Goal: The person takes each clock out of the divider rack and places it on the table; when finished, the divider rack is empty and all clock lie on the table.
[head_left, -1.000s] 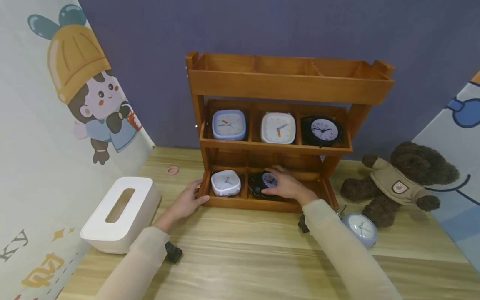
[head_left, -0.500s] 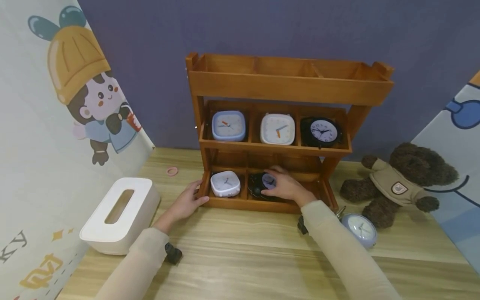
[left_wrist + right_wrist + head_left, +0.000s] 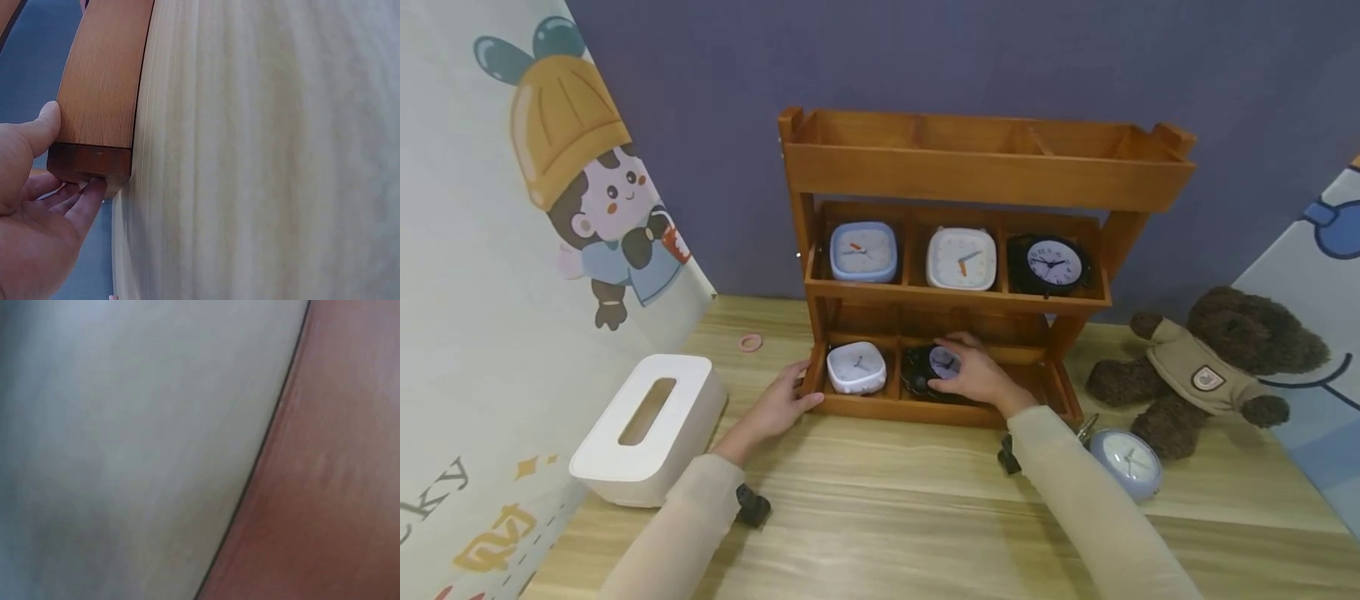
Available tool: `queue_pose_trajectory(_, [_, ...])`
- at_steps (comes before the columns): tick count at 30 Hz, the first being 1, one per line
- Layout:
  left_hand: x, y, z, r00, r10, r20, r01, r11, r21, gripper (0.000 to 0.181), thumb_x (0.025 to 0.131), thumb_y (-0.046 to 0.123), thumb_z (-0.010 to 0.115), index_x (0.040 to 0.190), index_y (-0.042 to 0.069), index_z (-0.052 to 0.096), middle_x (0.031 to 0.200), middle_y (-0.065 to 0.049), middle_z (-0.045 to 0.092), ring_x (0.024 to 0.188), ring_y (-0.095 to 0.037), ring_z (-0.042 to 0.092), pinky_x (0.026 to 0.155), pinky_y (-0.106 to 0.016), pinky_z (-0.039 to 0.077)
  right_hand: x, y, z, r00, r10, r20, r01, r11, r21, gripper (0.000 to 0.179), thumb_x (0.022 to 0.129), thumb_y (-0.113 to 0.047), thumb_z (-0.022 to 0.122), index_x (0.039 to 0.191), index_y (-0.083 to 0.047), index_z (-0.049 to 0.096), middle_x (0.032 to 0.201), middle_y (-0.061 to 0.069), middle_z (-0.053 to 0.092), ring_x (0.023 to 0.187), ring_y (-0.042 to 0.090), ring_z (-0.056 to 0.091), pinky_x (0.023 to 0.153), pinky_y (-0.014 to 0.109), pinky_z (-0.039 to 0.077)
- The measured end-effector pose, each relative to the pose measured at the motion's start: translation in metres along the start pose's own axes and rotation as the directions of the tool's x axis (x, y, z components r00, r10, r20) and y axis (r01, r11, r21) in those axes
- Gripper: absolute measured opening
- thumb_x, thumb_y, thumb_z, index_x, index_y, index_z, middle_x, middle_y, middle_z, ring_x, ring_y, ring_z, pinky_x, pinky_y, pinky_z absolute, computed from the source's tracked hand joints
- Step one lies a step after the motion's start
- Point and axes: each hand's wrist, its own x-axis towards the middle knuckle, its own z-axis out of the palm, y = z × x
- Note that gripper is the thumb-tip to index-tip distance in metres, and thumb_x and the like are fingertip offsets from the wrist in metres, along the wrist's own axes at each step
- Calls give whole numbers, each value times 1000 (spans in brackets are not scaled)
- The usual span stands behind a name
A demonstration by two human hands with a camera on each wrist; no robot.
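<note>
black clock (image 3: 922,367) | unmoved since earlier, head view shifted slightly | right grip (image 3: 981,377) pinching it | left grip (image 3: 778,407) pinching shelf (image 3: 955,295)

The left wall panel (image 3: 497,333) bears dark letters (image 3: 447,486) ending in "ky"; a stylised orange character (image 3: 495,537) stands below; marks on the lower black clock (image 3: 917,372) and the bear's (image 3: 1258,329) badge (image 3: 1207,379) are too small to read.

1. Shelf (image 3: 988,177) on table (image 3: 887,508); tissue box (image 3: 692,417) left, bear (image 3: 1187,358) right.
2. Middle tier (image 3: 955,293): three clocks (image 3: 961,259), one per compartment.
3. Bottom tier (image 3: 917,410): left clock (image 3: 856,368) and middle clock (image 3: 919,372).
4. Loose clock (image 3: 1125,465) before bear.
</note>
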Motion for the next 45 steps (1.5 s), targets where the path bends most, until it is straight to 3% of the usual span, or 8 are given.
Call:
queue_pose_trajectory(7, [1,1,0,1000,-1,-1,1,1000,-30,66,96,7,62,145,-14,24,147,-36,25,127,-50,41,101,-51,42,1,-10,-15,997,-6,-74,10,999,52,74,76,-32,83,138,-4,55,138,20,41,127,43,39,100,58,38])
queue_pose_trajectory(16, [1,0,-1,1000,-1,-6,1,1000,-20,67,96,8,63,145,-14,24,146,-36,26,126,-50,42,100,-52,42,-14,-18,-25,997,-16,-78,20,998,54,74,74,-33,83,137,-5,56,138,22,41,126,43,39,99,60,38])
queue_pose_trajectory(25, [2,4,-1,1000,1,-2,-1,1000,-20,66,96,7,63,145,-14,24,147,-36,26,126,-50,41,101,-52,42,-55,-39,-50,998,-59,-35,61,997,54,72,74,-35,84,134,-6,57,131,15,45,119,36,43,91,57,42])
queue_pose_trajectory(35, [3,4,-2,1000,15,1,-15,1000,-2,65,96,6,62,144,-16,24,146,-37,26,126,-51,41,101,-52,42,-111,-33,-64,994,-108,18,108,994,5,69,72,-33,86,130,-7,58,127,12,46,116,35,43,81,54,46])
queue_pose_trajectory(45, [-4,6,-1,998,66,-21,-66,998,1,66,96,13,64,142,-17,28,142,-39,29,122,-53,43,98,-52,45,-158,-6,-63,998,-7,61,9,1000,-20,70,74,-37,85,130,-8,56,128,12,43,117,39,40,78,58,48])
